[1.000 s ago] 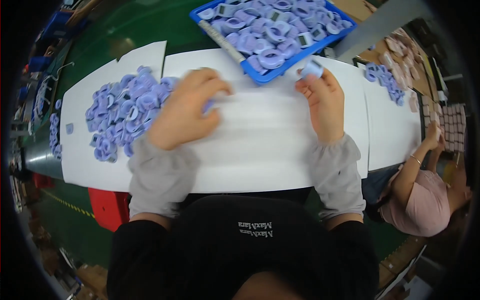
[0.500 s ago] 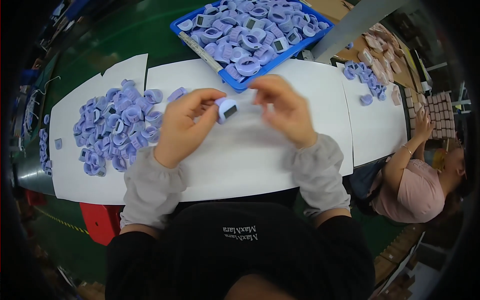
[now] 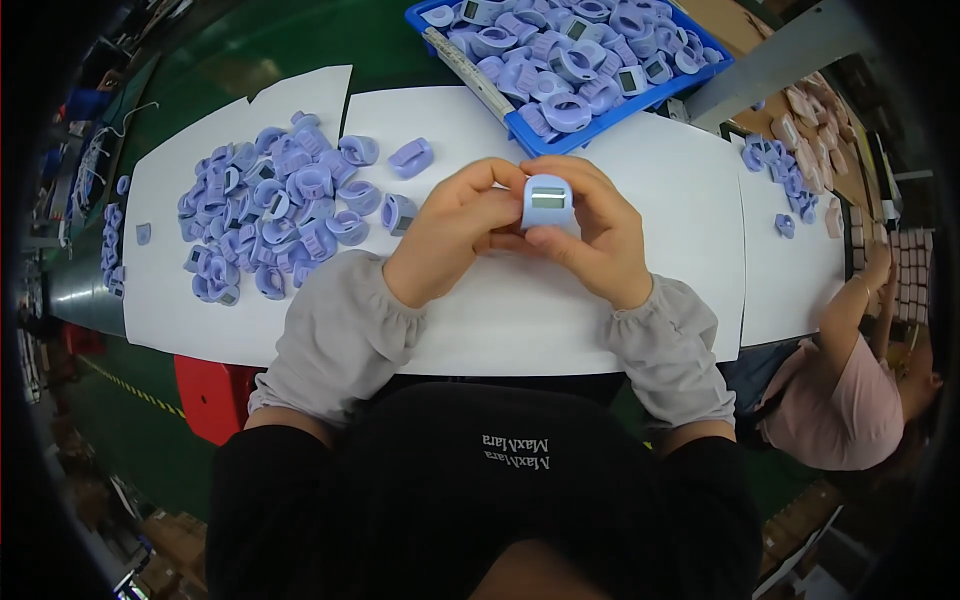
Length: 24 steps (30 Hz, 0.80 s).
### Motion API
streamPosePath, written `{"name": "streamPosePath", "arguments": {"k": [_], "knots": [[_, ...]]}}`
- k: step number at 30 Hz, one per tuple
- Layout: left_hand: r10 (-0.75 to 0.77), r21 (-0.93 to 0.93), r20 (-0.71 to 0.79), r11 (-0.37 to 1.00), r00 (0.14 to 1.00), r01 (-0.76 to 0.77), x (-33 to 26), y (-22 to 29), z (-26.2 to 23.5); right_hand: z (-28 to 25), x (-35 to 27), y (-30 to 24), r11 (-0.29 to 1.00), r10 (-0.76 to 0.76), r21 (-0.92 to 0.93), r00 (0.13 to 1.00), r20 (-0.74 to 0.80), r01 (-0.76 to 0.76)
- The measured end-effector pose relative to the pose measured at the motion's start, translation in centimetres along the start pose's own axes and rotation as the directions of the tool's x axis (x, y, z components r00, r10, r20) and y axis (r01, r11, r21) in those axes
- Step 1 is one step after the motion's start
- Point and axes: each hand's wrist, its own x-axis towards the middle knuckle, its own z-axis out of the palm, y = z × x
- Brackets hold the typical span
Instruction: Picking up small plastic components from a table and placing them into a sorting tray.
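A small lilac plastic device (image 3: 547, 203) with a rounded top and a grey display is held up over the white table sheet (image 3: 480, 320). My left hand (image 3: 455, 225) grips its left side with curled fingers. My right hand (image 3: 598, 225) is closed around its right side, the thumb along the lower edge and the fingers behind. The device's back is hidden by my hands. Just left of my left hand lie a similar device (image 3: 398, 214) with its display showing and another lilac piece (image 3: 411, 157) with a loop.
A heap of lilac devices (image 3: 270, 205) covers the sheet's left part. At the far side stands a blue crate (image 3: 600, 135) full of them, beside a grey post (image 3: 770, 65). A person (image 3: 845, 395) works at the right near pink parts (image 3: 815, 135). A red stool (image 3: 212, 400) stands below left.
My right hand has come in from the right and closed on the device, which was in my left hand alone. Its display has turned to face me. The whole view has shifted slightly.
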Motion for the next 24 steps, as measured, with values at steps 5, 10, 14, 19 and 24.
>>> {"name": "streamPosePath", "arguments": {"k": [5, 10, 14, 19, 24], "knots": [[0.016, 0.244, 0.179, 0.968, 0.984, -0.06, 0.0, -0.1, 0.4, -0.2, -0.2, 0.1, 0.996, 0.062, -0.064, 0.996, -0.063, -0.066], [0.206, 0.346, 0.132, 0.907, 0.97, -0.239, 0.2, -0.9, 0.0, -0.5, -0.2, -0.2, 0.999, 0.023, -0.047, 0.999, -0.039, -0.025], [0.181, 0.421, 0.201, 0.871, 0.963, -0.252, 0.4, -1.2, -0.3, -1.0, -0.2, -0.2, 0.999, 0.021, -0.024, 1.0, 0.01, -0.021], [0.246, 0.353, 0.165, 0.89, 0.955, -0.29, 0.3, -1.4, 0.1, -0.9, -0.3, -0.1, 0.998, 0.063, -0.028, 0.998, 0.014, -0.063], [0.203, 0.386, 0.22, 0.88, 0.954, -0.276, 0.2, -1.1, -0.2, -0.3, -0.3, 0.0, 1.0, 0.018, -0.012, 0.995, -0.096, -0.019]]}}
